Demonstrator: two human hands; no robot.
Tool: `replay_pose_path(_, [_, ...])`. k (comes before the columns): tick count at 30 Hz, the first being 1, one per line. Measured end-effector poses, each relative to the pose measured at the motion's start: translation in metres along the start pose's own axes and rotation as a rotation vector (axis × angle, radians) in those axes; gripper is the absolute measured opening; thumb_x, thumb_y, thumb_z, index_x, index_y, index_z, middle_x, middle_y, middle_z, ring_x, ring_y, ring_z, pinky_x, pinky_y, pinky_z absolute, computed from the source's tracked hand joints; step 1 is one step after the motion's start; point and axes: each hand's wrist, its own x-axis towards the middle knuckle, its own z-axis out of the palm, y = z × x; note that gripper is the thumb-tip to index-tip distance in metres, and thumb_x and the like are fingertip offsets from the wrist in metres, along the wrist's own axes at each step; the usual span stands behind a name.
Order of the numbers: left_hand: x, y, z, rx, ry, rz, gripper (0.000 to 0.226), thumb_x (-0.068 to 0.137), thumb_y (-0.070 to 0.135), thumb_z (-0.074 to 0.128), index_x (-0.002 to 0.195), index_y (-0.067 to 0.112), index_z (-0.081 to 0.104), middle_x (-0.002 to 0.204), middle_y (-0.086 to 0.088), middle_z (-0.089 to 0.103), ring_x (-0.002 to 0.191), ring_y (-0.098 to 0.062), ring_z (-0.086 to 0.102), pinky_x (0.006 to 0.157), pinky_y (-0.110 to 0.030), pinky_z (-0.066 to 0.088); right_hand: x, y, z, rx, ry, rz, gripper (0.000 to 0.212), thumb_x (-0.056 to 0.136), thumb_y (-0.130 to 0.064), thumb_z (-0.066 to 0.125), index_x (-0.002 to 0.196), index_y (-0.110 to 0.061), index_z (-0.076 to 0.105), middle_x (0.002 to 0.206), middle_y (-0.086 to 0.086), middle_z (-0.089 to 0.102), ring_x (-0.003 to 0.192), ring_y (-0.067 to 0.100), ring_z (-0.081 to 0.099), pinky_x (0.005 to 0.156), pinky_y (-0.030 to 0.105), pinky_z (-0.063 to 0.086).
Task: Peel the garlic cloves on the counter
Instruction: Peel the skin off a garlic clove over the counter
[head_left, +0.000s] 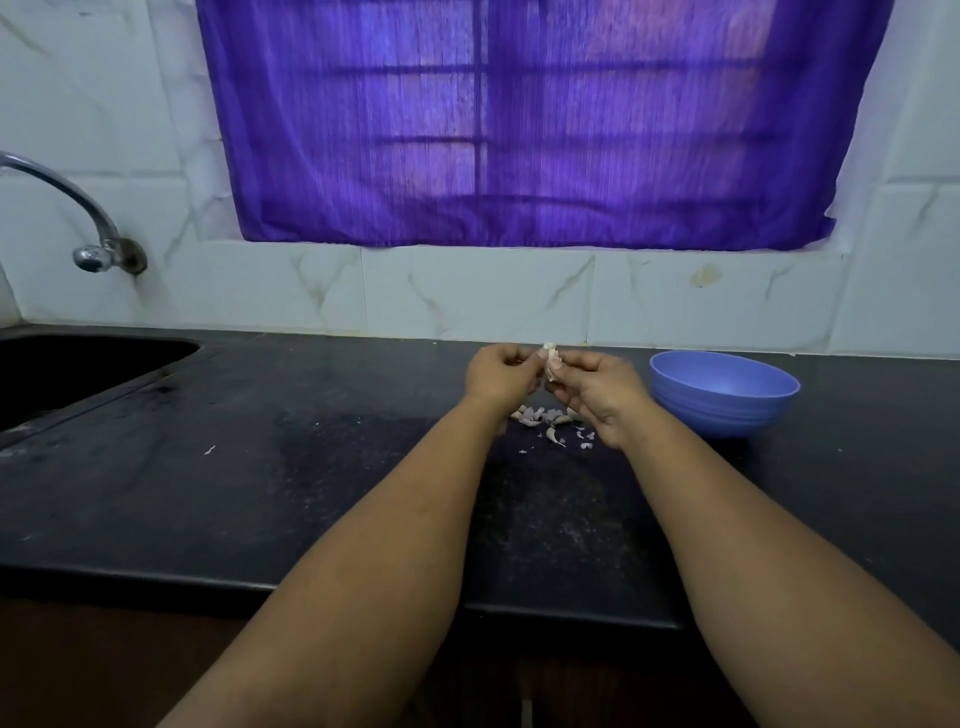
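Two bare hands meet above the black counter (260, 467), raised near the back wall, and between them they pinch a single garlic clove (550, 358). The left hand (498, 376) has its fingers curled and its thumb pressed to the clove's left side; the right hand (597, 389) grips it from the right, thumb tip on the pale skin and the other fingers folded beneath. The clove is small, cream-white and papery, with a ragged tuft of loose skin standing up at its top; how much of the skin has come away is too small to tell

Below the hands, on the counter, lies a small scatter of garlic pieces (540, 415): several pale, faintly purple-tinged cloves or husks lying close together, partly hidden by the right wrist, with smaller white flakes (582, 434) strewn just in front of them. One stray flake (210, 450) lies well apart to the left

A blue bowl (724, 395) sits on the counter just beside the right hand, to its right; what shows of its inside is bare. At the far left a dark sink (78, 364) is set into the counter, with a curved chrome tap (93, 254) fixed to the white marbled tiles (467, 291) above it. A purple curtain (519, 119) covers the window behind
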Motion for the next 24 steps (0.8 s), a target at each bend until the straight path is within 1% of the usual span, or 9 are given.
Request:
replay_pose_path(2, [-0.001,0.0,0.0,-0.145,-0.048,-0.043,0.016,0.086,0.017,0.073,0.075,0.009,0.064,0.07,-0.004,0.064,0.051,-0.004,0.055,0.06,-0.02,0.048,0.001,0.0,-0.002,-0.001,0.004,-0.014,0.015,0.089,-0.006,0.065,0.104,-0.004,0.068,0.087,0.003,0.069,0.08,0.01,0.064,0.08,0.019,0.053])
replay_pose_path(4, [-0.003,0.001,0.0,-0.231,-0.079,-0.075,0.011,0.081,0.012,0.077,0.08,0.006,0.067,0.079,-0.008,0.068,0.067,-0.009,0.064,0.068,-0.02,0.054,0.001,0.0,-0.002,0.052,-0.009,-0.028,0.018,0.091,-0.003,0.061,0.108,0.0,0.066,0.092,0.005,0.069,0.087,0.012,0.066,0.083,0.019,0.054])
replay_pose_path(6, [-0.004,0.002,-0.001,-0.287,-0.084,-0.095,0.01,0.079,0.005,0.076,0.079,0.006,0.067,0.081,-0.009,0.069,0.077,-0.014,0.067,0.073,-0.02,0.056,0.0,-0.002,-0.001,0.117,-0.044,-0.026,0.019,0.092,0.0,0.058,0.109,0.003,0.065,0.095,0.007,0.07,0.09,0.013,0.066,0.081,0.018,0.055])
replay_pose_path(10, [-0.005,0.004,-0.003,-0.35,-0.106,-0.11,0.01,0.08,0.001,0.074,0.075,0.007,0.067,0.076,-0.006,0.07,0.075,-0.014,0.067,0.073,-0.02,0.056,0.0,-0.004,-0.003,0.233,-0.097,0.028,0.017,0.091,0.003,0.056,0.106,0.003,0.065,0.089,0.005,0.073,0.089,0.013,0.067,0.071,0.016,0.056])
replay_pose_path(14, [-0.004,0.004,-0.001,-0.263,-0.081,-0.067,0.003,0.085,0.002,0.07,0.082,0.003,0.068,0.078,-0.006,0.068,0.073,-0.013,0.066,0.069,-0.018,0.056,0.001,-0.006,-0.006,0.278,-0.076,0.091,0.018,0.09,0.002,0.059,0.107,0.002,0.065,0.078,0.002,0.074,0.079,0.011,0.066,0.061,0.014,0.053])
replay_pose_path(17, [-0.005,0.003,0.003,-0.174,-0.024,-0.028,0.009,0.088,0.002,0.066,0.092,-0.006,0.067,0.076,-0.008,0.065,0.062,-0.008,0.062,0.06,-0.016,0.053,0.002,-0.004,-0.006,0.247,-0.041,0.101,0.013,0.089,0.002,0.06,0.1,0.0,0.067,0.074,0.001,0.073,0.076,0.011,0.064,0.057,0.013,0.052])
replay_pose_path(19, [-0.007,0.004,0.005,-0.125,0.008,-0.007,0.006,0.089,0.001,0.065,0.089,-0.004,0.067,0.073,-0.007,0.064,0.056,-0.005,0.059,0.058,-0.017,0.052,0.002,-0.003,-0.004,0.228,-0.013,0.086,0.01,0.089,0.003,0.06,0.096,-0.001,0.066,0.071,0.0,0.073,0.075,0.011,0.064,0.056,0.012,0.051])
replay_pose_path(21, [-0.005,0.003,0.007,-0.067,0.054,0.009,0.008,0.09,0.004,0.064,0.082,0.003,0.067,0.073,-0.006,0.065,0.062,-0.011,0.06,0.067,-0.026,0.057,0.002,-0.002,-0.002,0.23,0.004,0.068,0.009,0.09,0.003,0.06,0.095,0.0,0.066,0.071,0.0,0.073,0.076,0.011,0.065,0.056,0.013,0.052])
replay_pose_path(24, [-0.004,0.001,0.011,0.018,0.111,0.046,0.016,0.089,0.01,0.065,0.075,0.016,0.065,0.075,-0.004,0.067,0.073,-0.018,0.063,0.082,-0.039,0.058,0.002,-0.002,0.0,0.234,0.019,0.05,0.007,0.09,0.002,0.06,0.092,-0.002,0.066,0.071,0.0,0.073,0.077,0.011,0.066,0.058,0.013,0.053])
